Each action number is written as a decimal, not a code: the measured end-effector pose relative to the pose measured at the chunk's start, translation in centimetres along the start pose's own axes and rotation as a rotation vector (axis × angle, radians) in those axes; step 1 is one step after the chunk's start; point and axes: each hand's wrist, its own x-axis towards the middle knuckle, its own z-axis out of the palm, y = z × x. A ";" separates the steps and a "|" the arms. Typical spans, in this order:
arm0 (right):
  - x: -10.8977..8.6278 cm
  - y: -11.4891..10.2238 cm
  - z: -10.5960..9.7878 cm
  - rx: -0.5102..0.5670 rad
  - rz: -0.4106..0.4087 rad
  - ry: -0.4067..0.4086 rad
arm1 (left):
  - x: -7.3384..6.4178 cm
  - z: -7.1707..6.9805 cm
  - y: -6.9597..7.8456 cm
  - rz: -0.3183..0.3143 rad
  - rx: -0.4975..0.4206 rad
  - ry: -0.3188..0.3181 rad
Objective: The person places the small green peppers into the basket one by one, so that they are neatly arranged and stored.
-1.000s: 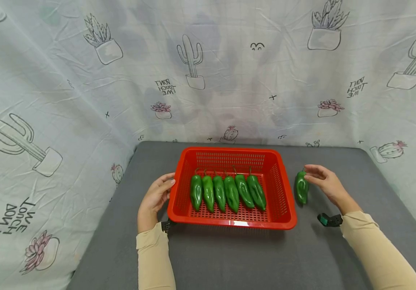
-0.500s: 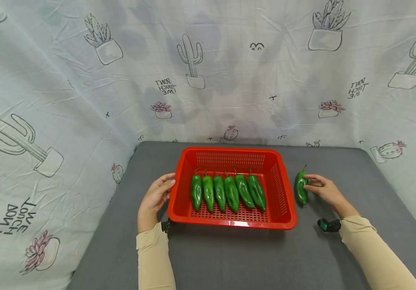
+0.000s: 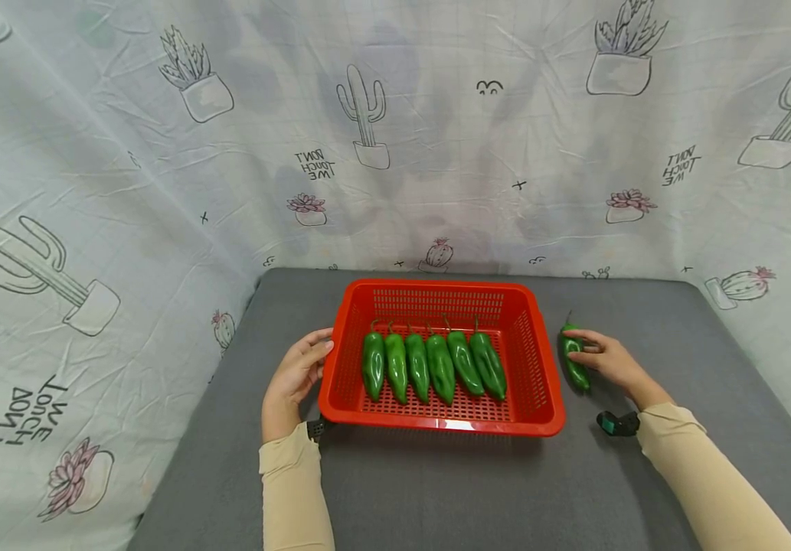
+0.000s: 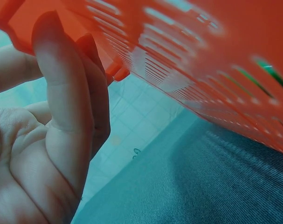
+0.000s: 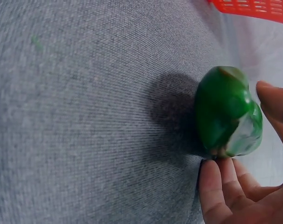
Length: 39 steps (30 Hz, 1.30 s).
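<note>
A red plastic basket (image 3: pixel 440 425) with slotted walls stands mid-table, holding several long green peppers (image 3: pixel 439 369) in a side-by-side row, stems toward the far wall. My left hand (image 3: pixel 296 371) grips the basket's left rim; in the left wrist view, its bent fingers (image 4: pixel 66 88) reach up to that rim. To the right of the basket, another green pepper (image 3: pixel 576 373) is in my right hand (image 3: pixel 612 361), between thumb and fingers. The right wrist view has this pepper (image 5: pixel 225 112) end-on, fingertips (image 5: pixel 210 172) against its lower side and one digit close above.
The grey table (image 3: pixel 436 497) runs up to a white curtain (image 3: pixel 436 115) with cactus drawings at the back and sides. Black wrist devices sit on both wrists, the right one (image 3: pixel 619 423) hanging low over the table.
My right hand has come left and toward me, from the loose pepper's stem end to its middle. That pepper has turned slightly, stem leftward. My left hand and the basket stay put.
</note>
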 end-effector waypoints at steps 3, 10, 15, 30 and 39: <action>0.2 -0.1 0.1 -0.004 0.000 -0.020 | 0.0 0.0 0.0 0.000 0.004 0.001; 0.7 -0.8 0.2 -0.065 0.002 -0.057 | 0.1 0.0 0.0 -0.014 0.004 0.011; 1.1 -1.0 0.3 -0.086 0.002 -0.069 | 0.2 -0.1 0.0 -0.017 -0.010 0.010; 1.0 -1.4 0.5 -0.056 0.043 0.004 | 0.0 0.0 -0.1 -0.019 -0.005 0.011; 0.6 -3.6 -0.3 -0.040 -0.008 0.084 | 0.0 0.0 0.1 -0.022 -0.017 0.015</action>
